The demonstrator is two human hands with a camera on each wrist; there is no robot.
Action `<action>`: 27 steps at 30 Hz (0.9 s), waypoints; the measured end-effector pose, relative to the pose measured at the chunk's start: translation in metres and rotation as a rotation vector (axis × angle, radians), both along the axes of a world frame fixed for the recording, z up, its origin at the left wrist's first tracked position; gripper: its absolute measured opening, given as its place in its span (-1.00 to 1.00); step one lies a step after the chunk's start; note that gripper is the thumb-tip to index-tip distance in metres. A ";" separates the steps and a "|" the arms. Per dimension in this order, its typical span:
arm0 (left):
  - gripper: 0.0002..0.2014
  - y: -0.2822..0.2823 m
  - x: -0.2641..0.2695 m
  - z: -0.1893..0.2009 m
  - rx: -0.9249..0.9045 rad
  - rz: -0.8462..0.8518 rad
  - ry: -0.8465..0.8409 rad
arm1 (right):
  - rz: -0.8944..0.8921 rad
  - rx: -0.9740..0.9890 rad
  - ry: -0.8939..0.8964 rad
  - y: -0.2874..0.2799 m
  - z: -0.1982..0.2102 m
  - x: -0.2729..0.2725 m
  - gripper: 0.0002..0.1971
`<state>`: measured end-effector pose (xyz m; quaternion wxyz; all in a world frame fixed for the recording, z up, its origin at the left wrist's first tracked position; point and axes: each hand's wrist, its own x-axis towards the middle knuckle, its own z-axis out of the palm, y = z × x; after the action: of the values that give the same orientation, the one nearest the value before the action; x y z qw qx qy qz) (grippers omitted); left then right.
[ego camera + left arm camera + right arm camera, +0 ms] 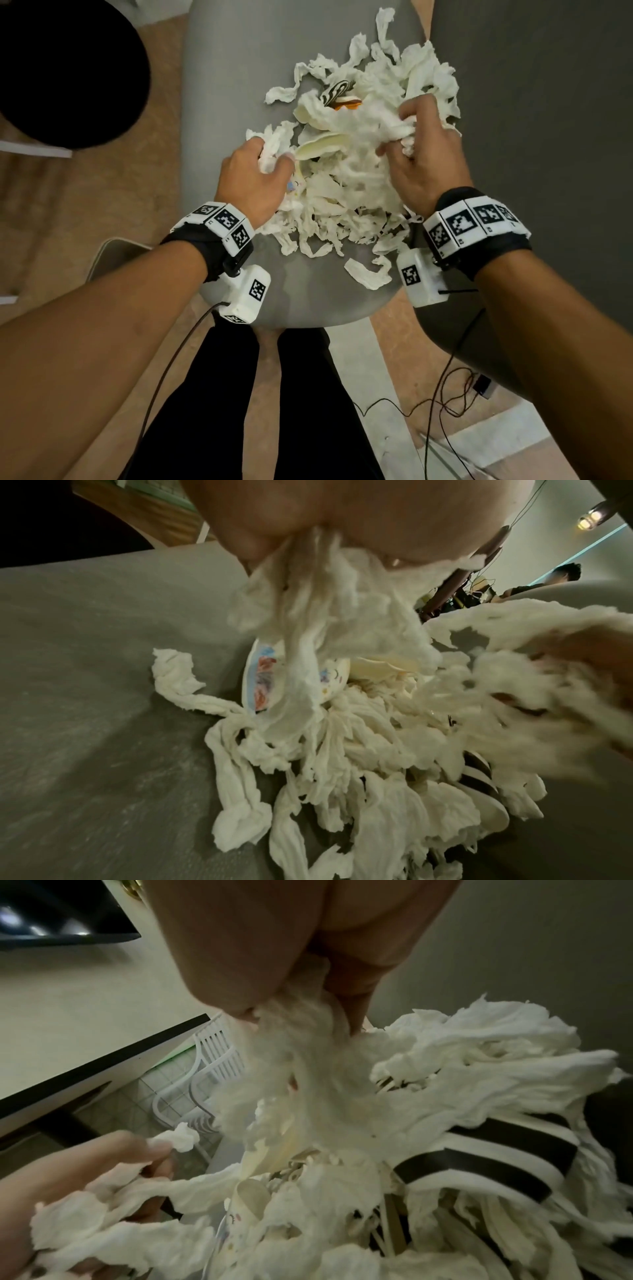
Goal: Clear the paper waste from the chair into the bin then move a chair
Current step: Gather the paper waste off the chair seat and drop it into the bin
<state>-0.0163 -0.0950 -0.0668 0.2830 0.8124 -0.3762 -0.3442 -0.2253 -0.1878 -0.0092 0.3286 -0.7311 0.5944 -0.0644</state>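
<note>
A heap of torn white paper strips [346, 192] lies on the grey chair seat [233, 89], mixed with a zebra-striped paper plate [337, 91] and cream plate pieces [322, 142]. My left hand [270, 161] grips a wad of strips at the heap's left side; the left wrist view shows the paper strips [318, 610] hanging from its curled fingers. My right hand [400, 130] grips a bunch on the heap's right; in the right wrist view that bunch of paper strips [301, 1047] trails from its fingers beside the striped plate [486, 1161].
A black round bin [65, 68] stands at the upper left, on the wooden floor. A dark grey surface [534, 102] borders the chair on the right. Cables [442, 394] run over the floor by my legs. A second chair's edge [113, 253] shows at the left.
</note>
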 end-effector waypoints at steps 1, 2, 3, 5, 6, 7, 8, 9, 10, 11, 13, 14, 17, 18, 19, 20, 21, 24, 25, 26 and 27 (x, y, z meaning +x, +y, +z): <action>-0.59 0.001 -0.001 0.001 -0.008 0.012 0.015 | 0.011 0.023 -0.031 0.003 0.000 0.000 -0.61; -0.55 0.002 -0.002 0.001 -0.011 0.016 0.048 | 0.039 0.028 -0.052 0.005 0.000 0.000 -0.54; -0.50 0.004 -0.004 0.004 -0.024 0.001 0.085 | 0.070 0.019 -0.070 0.006 0.000 0.000 -0.52; -0.32 0.006 -0.009 0.006 -0.022 -0.075 0.126 | 0.077 0.022 -0.118 0.007 0.000 0.003 -0.63; -0.26 0.007 -0.011 0.007 0.003 -0.121 0.120 | 0.039 0.068 -0.142 0.007 0.000 0.006 -0.69; -0.28 0.009 -0.013 0.008 0.037 -0.159 0.097 | -0.002 0.153 -0.168 0.006 -0.001 0.008 -0.67; -0.37 0.010 -0.013 0.007 0.069 -0.193 0.058 | -0.031 0.229 -0.168 0.005 -0.003 0.010 -0.57; -0.50 0.010 -0.012 0.006 0.088 -0.219 0.019 | -0.019 0.285 -0.159 0.004 -0.003 0.012 -0.44; -0.62 0.011 -0.010 0.005 0.098 -0.231 0.006 | 0.005 0.323 -0.153 0.002 -0.006 0.013 -0.38; -0.71 0.011 -0.009 0.005 0.092 -0.216 0.019 | 0.028 0.345 -0.165 -0.001 -0.010 0.013 -0.44; -0.79 0.012 -0.008 0.007 0.066 -0.100 0.153 | 0.069 0.380 -0.211 -0.001 -0.011 0.016 -0.73; -0.79 0.012 -0.009 0.009 0.043 -0.021 0.255 | 0.094 0.373 -0.225 0.000 -0.011 0.017 -0.79; -0.69 0.015 -0.011 0.015 0.046 0.045 0.282 | 0.165 0.269 -0.154 0.003 -0.011 0.021 -0.71; -0.68 0.016 -0.011 0.017 0.056 0.026 0.225 | 0.179 0.238 -0.145 0.003 -0.010 0.021 -0.70; -0.69 0.017 -0.011 0.018 0.053 0.002 0.160 | 0.182 0.235 -0.138 0.004 -0.009 0.023 -0.72; -0.71 0.019 -0.011 0.017 0.037 -0.015 0.108 | 0.168 0.247 -0.131 0.005 -0.009 0.025 -0.75; -0.74 0.021 -0.011 0.018 0.018 -0.021 0.085 | 0.113 0.280 -0.135 0.007 -0.009 0.027 -0.81; -0.65 0.024 -0.013 0.022 -0.008 0.006 0.098 | -0.059 0.415 -0.139 0.010 -0.008 0.036 -0.51; -0.57 0.025 -0.013 0.022 -0.016 0.014 0.091 | -0.067 0.412 -0.137 0.012 -0.009 0.039 -0.34; -0.49 0.025 -0.013 0.022 -0.017 0.027 0.074 | -0.059 0.361 -0.129 0.013 -0.013 0.039 -0.32; -0.43 0.025 -0.012 0.021 -0.001 0.049 0.058 | -0.035 0.294 -0.121 0.014 -0.013 0.039 -0.39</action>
<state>-0.0285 -0.0703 -0.0454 0.3025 0.8108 -0.3479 -0.3605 -0.1864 -0.1742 -0.0219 0.4660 -0.6594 0.5894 -0.0263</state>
